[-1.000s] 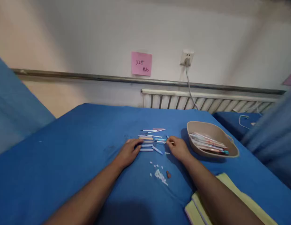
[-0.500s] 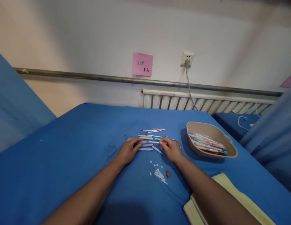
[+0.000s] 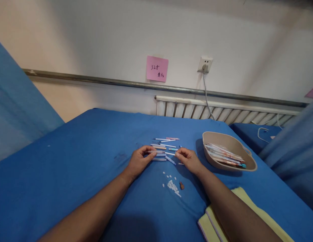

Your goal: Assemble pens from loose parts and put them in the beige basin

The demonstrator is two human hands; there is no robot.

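Between the thumb and fingers of my left hand [image 3: 140, 162] is a pen barrel [image 3: 160, 152], held level and pointing right. A thin white pen refill [image 3: 170, 154] sticks out of its right end, and my right hand [image 3: 191, 161] pinches the refill's far tip. Around my hands on the blue sheet lie several loose barrels, among them an orange one [image 3: 160, 148] and a pale blue one [image 3: 170, 160]. Behind them rest more white refills [image 3: 166, 145] and a pink pen part [image 3: 172, 138]. Nearer to me is a pile of small white pieces [image 3: 173, 186] beside a brown object [image 3: 181, 185].
To the right stands a beige basket [image 3: 235, 143] with several wrapped pens [image 3: 223, 155] inside. A folded yellow cloth [image 3: 252, 200] lies under my right forearm. Beyond the bed's blue sheet [image 3: 101, 134] are a radiator [image 3: 186, 109] and a wall with a metal rail [image 3: 108, 80].
My left hand has lifted a little with the pen barrel, and its fingers show more plainly. The right hand stays at the refill's tip. The whole view has shifted slightly.
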